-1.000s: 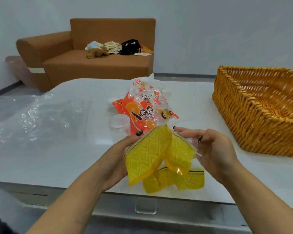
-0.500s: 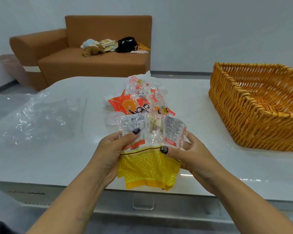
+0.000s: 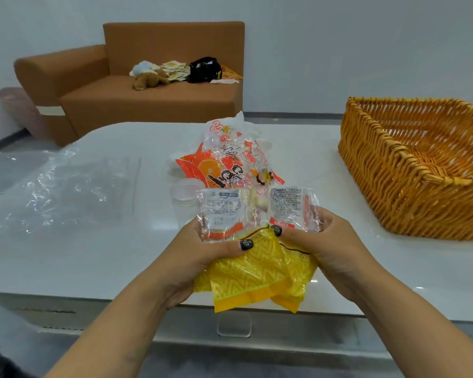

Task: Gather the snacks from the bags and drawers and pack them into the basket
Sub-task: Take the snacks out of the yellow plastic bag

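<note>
Low in the centre of the frame, 2 hands grasp a bundle of snack packets above the near edge of the white table [image 3: 93,255]. The left hand [image 3: 200,257] curls round the bundle's left side, thumb laid across a clear printed packet [image 3: 221,214] and a yellow zigzag packet [image 3: 257,276]. The right hand [image 3: 331,246] clasps the right side, thumb on the yellow packet's top edge. Just behind them an orange snack bag [image 3: 230,162] lies on the table beside what looks like a clear plastic cup [image 3: 183,197]. The wicker basket [image 3: 388,186] sits at the right of the frame, well apart from the hands. Crumpled clear plastic [image 3: 55,192] lies at left.
</note>
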Available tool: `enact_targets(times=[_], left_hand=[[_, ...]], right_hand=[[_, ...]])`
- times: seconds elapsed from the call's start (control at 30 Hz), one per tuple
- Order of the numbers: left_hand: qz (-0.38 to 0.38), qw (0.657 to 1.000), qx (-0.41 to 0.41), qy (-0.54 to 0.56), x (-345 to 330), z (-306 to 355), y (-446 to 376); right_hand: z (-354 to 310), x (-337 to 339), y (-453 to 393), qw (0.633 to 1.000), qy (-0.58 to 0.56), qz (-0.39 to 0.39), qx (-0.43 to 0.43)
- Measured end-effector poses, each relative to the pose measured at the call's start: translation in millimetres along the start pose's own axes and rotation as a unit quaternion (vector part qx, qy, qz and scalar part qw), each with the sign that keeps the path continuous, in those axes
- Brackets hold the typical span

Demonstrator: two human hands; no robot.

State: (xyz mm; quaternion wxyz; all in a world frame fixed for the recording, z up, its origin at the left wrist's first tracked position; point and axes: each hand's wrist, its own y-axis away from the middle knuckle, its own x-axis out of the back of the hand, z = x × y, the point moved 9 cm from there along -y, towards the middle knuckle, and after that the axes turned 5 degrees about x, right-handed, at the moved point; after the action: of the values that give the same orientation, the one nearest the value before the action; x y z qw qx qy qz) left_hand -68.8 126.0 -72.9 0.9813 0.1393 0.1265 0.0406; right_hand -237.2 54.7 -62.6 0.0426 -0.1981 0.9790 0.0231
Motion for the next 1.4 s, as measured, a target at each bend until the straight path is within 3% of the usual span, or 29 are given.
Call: enact_targets(times=[0.2, 0.43, 0.57, 0.77, 1.03, 1.13, 1.27, 1.4], left_hand=[[-0.004, 0.999, 0.015, 0.038, 2, 1, 0], [0.020, 1.000, -0.006, 0.007, 5, 6, 1], [-0.043, 0.999, 0.008, 0.019, -4, 8, 4], [-0.114, 0.975, 0.025, 0.188, -13, 10, 8], [-0.218, 0.949, -0.003, 0.227, -27, 22, 16], [-0.220, 0.941, -0.023, 0.255, -27, 24, 14], [-0.138, 0.955, -0.033, 0.260, -18, 19, 5], [-0.120, 0.968, -0.028, 0.217, -19, 18, 5]], right_hand=[[-1, -12, 3, 0.996, -0.055, -0.069, -0.002], [5, -28, 13, 0.978, -0.083, -0.186, -0.049], [1, -23, 11, 0.976, -0.144, -0.152, -0.061], [-1, -22, 8, 0.950, -0.269, -0.135, -0.087], [-11, -18, 11, 0.938, -0.301, -0.158, -0.073], [-19, -23, 15, 0.923, -0.326, -0.192, -0.065], [-29, -31, 20, 0.898, -0.362, -0.247, -0.051], [-30, -23, 15, 0.934, -0.289, -0.206, -0.041]])
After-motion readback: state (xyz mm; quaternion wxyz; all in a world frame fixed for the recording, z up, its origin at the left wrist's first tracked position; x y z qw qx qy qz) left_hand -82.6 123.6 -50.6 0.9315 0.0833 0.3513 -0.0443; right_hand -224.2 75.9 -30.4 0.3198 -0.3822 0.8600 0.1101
